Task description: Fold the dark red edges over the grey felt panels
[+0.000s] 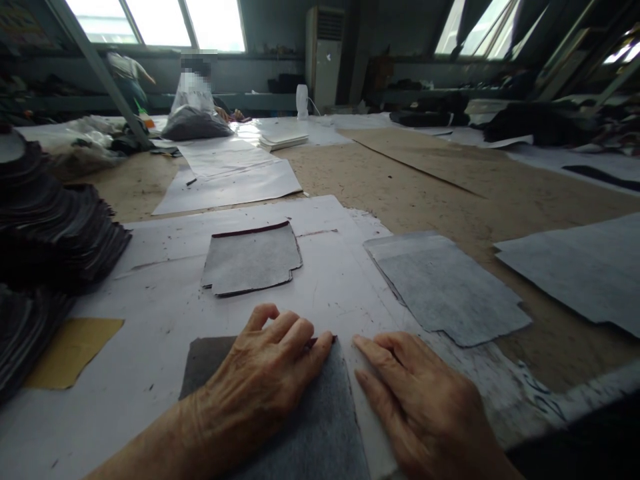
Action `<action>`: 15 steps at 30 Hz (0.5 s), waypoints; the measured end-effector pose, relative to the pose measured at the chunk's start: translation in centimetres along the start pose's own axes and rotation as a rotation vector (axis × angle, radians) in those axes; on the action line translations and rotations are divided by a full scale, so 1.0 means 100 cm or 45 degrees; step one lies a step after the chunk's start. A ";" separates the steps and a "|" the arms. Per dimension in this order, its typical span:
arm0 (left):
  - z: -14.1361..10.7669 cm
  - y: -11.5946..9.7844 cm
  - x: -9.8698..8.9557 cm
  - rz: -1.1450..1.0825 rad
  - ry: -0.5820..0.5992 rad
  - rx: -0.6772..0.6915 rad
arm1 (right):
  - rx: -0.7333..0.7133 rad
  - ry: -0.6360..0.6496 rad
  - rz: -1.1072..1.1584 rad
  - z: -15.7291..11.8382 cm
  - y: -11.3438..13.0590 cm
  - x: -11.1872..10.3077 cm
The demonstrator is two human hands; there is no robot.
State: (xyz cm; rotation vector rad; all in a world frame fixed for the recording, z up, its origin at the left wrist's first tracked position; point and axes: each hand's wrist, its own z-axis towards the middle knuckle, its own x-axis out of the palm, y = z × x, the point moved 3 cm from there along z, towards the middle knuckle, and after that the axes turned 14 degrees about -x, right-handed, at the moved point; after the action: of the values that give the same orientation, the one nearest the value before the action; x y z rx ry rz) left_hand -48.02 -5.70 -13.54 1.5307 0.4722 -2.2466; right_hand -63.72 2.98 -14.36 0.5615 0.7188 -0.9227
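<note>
- Gray piece point(320, 433) is nearest the camera, on the near part of the white sheet point(150, 293); a dark red strip point(335, 339) shows at its upper right corner.
- Left hand point(270, 367) lies over the piece, fingers bent, thumb at the strip; can't tell if it pinches anything.
- Right hand point(425, 393) sits just beside the piece's right edge, thumb and index tips slightly apart. The two hands are apart.
- Small notched stack point(255, 260), red along its far edge, is on the sheet beyond the left hand.
- Larger notched stack point(445, 287) overlaps the sheet's right edge.
- Yellow card point(75, 350) and tall dark pile point(60, 213) are toward the sheet's left edge.
- Person point(195, 87) is at the table's far edge, behind a dark bundle point(195, 123).
</note>
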 end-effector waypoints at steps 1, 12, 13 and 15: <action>0.000 0.000 0.000 0.001 -0.004 -0.002 | 0.009 0.019 0.009 0.001 -0.001 0.000; 0.001 0.007 0.000 -0.116 -0.056 -0.031 | -0.196 0.175 -0.175 0.009 0.007 0.004; 0.001 0.009 -0.001 -0.145 -0.079 -0.031 | -0.205 0.181 -0.190 0.009 0.007 0.004; -0.001 0.015 -0.005 -0.209 -0.118 -0.016 | -0.220 0.196 -0.206 0.009 0.007 0.005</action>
State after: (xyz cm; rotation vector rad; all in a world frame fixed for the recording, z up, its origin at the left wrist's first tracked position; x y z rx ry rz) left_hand -47.01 -6.84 -13.18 1.4199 0.6034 -2.4211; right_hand -62.64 2.47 -14.07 0.4287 0.9846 -0.9625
